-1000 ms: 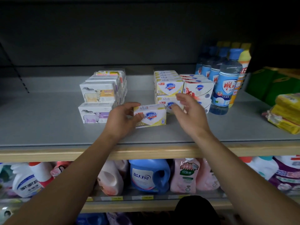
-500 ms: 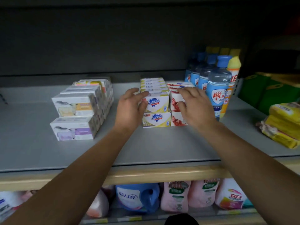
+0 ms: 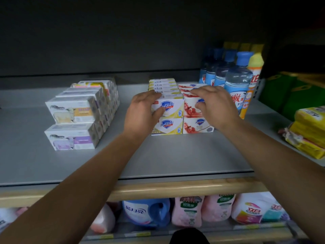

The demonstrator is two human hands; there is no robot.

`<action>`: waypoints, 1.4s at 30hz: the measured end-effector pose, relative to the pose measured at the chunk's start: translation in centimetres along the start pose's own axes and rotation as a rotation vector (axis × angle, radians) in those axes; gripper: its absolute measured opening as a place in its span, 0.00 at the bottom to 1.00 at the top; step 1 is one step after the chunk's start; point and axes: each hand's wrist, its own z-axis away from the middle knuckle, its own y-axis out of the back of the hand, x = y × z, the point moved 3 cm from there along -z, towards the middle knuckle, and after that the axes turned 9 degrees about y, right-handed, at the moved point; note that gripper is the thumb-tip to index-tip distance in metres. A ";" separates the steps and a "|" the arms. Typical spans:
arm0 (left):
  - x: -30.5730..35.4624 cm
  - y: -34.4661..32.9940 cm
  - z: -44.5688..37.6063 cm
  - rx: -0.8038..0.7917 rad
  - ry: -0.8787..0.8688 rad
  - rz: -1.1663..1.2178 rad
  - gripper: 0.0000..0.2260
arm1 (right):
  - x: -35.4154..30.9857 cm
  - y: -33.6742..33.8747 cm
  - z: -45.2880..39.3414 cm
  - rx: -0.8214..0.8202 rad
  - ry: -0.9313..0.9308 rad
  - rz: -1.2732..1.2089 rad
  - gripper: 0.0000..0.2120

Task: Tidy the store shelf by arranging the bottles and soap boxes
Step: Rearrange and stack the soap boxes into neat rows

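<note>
The left hand point(image 3: 143, 111) lies against the left side of the upper yellow soap box point(image 3: 169, 107), fingers over its top edge and thumb low on its front, a loose curled grip rather than a lift; the right hand point(image 3: 213, 104) rests over the upper red soap box point(image 3: 190, 108), fingers bent across its top and front, holding it lightly in place. Both boxes sit on the front of two stacked rows on the shelf point(image 3: 175, 155); a lower yellow box point(image 3: 168, 125) and a lower red box point(image 3: 197, 125) carry them, the two columns touching.

The risk, as I judge it, is a sideways shove; the upper boxes could slide off the lower ones or skew the rows behind. The right wrist is near the blue-capped bottle point(image 3: 237, 85); a careless elbow might tip it.

There is open shelf in front of the stacks and to their left, before the sheep-printed boxes point(image 3: 72, 124); the yellow packs point(image 3: 309, 131) lie well apart at the right edge.
</note>
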 end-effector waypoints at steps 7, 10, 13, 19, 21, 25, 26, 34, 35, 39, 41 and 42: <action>0.0 -0.1 -0.1 0.007 0.012 0.015 0.21 | 0.7 0.2 -0.2 -0.041 -0.044 -0.052 0.20; 0.0 -0.1 -0.1 0.011 0.028 0.036 0.21 | 0.6 0.1 0.0 -0.028 -0.059 -0.064 0.21; 0.0 -0.2 -0.1 0.014 0.036 0.042 0.21 | 0.6 0.1 0.1 -0.023 -0.064 -0.066 0.21; 0.0 -0.2 -0.2 0.024 0.032 0.038 0.21 | 0.2 0.2 0.2 -0.032 -0.061 -0.046 0.22; 0.0 -0.1 -0.2 0.026 0.034 0.029 0.21 | 0.1 0.4 0.2 -0.039 -0.056 -0.043 0.22; 0.2 0.0 -0.2 0.025 0.035 0.019 0.21 | 0.1 0.6 0.3 -0.058 -0.054 -0.052 0.22; 0.2 0.0 -0.2 0.021 0.037 0.017 0.21 | 0.0 0.7 0.3 -0.065 -0.054 -0.054 0.22; -0.2 4.6 1.3 0.079 -0.003 0.100 0.17 | -4.7 2.6 0.0 0.159 0.032 -0.156 0.21; -1.1 5.8 2.1 0.118 0.005 0.127 0.15 | -6.1 2.6 -0.2 0.183 0.052 -0.191 0.20; -7.0 10.8 5.9 0.215 0.111 0.146 0.13 | -13.2 0.8 -0.8 0.169 0.160 -0.327 0.17; -10.7 13.0 7.6 0.242 0.190 0.090 0.13 | -16.9 -0.9 -0.8 0.093 0.215 -0.389 0.17; -12.6 14.0 8.2 0.255 0.228 0.057 0.13 | -18.6 -1.9 -0.8 0.049 0.238 -0.406 0.17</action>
